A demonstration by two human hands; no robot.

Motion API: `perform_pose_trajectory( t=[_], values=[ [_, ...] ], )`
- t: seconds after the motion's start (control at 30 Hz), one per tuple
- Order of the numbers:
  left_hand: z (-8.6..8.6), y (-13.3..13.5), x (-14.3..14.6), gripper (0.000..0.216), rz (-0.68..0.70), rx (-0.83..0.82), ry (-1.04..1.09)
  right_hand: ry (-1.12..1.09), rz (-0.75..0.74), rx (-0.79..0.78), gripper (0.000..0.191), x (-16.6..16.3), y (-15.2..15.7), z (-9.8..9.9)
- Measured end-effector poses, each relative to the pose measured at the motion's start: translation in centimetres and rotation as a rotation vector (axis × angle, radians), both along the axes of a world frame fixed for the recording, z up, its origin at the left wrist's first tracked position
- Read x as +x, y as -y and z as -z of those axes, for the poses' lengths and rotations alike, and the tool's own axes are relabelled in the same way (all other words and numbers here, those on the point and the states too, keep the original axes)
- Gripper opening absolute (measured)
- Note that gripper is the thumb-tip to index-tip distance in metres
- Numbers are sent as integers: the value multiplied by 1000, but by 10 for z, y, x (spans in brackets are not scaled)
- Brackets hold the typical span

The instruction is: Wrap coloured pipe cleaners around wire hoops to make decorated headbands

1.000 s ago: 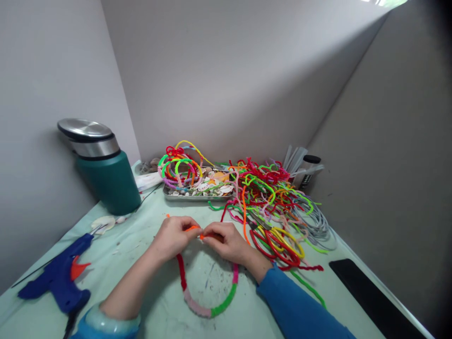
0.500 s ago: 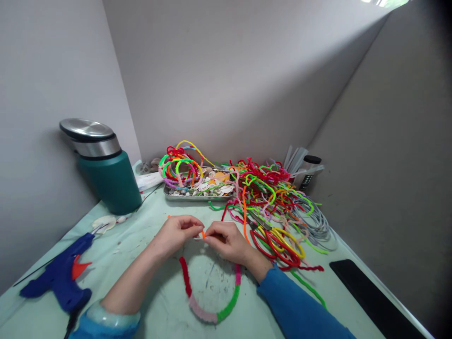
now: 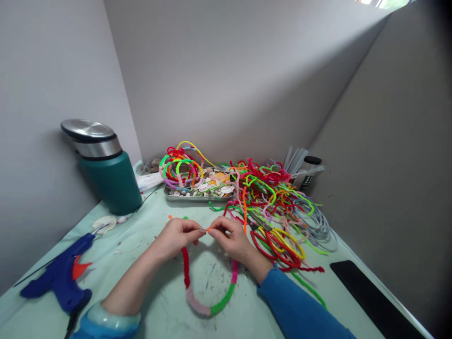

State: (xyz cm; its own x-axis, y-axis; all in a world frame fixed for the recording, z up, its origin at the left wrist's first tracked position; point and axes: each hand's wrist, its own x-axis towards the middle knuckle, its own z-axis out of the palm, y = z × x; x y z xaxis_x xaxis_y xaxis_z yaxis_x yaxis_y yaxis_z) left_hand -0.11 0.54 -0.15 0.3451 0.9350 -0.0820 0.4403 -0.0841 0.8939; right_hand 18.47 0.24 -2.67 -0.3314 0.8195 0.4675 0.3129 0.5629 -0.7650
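My left hand [image 3: 181,236] and my right hand [image 3: 229,237] meet fingertip to fingertip above the table, both pinched. Between them shows a tiny bit of orange pipe cleaner [image 3: 208,229], mostly hidden by the fingers. Below the hands curves a ring wrapped in fuzzy pipe cleaner [image 3: 199,307], with red, pale pink, green and magenta stretches; its upper part is hidden behind my hands. A small green bit and an orange tip [image 3: 170,217] poke out beyond my left hand.
A metal tray [image 3: 197,198] of shells bears colourful rings. Tangled pipe cleaners [image 3: 261,179], scissors [image 3: 282,242] and coiled grey wire [image 3: 319,226] lie right, near a black flat object [image 3: 370,296]. At left are a blue glue gun [image 3: 61,273] and a green bottle [image 3: 109,181].
The ring has shifted slightly left and up, its red end now reaching my left hand. The orange piece, upright between my fingers before, now shows only as a small bit.
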Motion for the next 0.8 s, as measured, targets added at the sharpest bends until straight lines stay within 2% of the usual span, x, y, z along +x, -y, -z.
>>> perform_pose_trajectory(
  t=[0.17,0.33,0.57,0.8],
  values=[
    [1,1,0,32,44,-30,-6,-18,4,12,9,-2,0,0],
    [-3,2,2,29,94,-67,22,7,-32,61,11,-3,0,-2],
    [-3,2,1,28,198,-8,-36,26,1,67,11,-1,-2,0],
    [2,0,-2,33,40,88,-193,41,32,88,12,-2,-3,2]
  ],
)
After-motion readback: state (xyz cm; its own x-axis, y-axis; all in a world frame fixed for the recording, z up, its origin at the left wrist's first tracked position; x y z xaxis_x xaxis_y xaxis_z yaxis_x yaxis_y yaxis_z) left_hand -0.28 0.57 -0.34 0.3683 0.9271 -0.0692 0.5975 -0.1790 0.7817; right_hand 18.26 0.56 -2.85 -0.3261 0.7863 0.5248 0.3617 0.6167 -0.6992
